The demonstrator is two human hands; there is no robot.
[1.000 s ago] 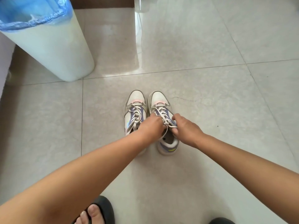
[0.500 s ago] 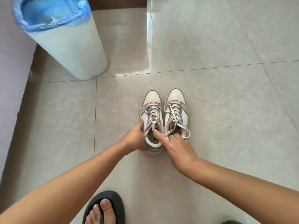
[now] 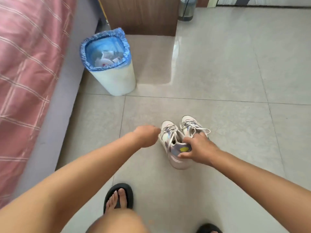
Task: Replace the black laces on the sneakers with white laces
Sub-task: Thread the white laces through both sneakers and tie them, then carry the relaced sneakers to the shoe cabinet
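Since half a second ago the left hand (image 3: 148, 134) has let go of the sneakers (image 3: 178, 142) and the right hand (image 3: 197, 149) has closed over both heels. White-laced, with lilac panels and a yellow heel patch, the pair sits side by side on glossy tiled floor (image 3: 218, 73). Right thumb and fingers pinch the heels together. Left hand hovers just beside, blurred, fingers loosely curled, holding nothing. A white bin (image 3: 112, 76) with blue liner stands well behind.

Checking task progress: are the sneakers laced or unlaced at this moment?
Laced. Both sneakers carry light laces criss-crossed up the front, ends loose; no black laces show. The right hand grips the heels.
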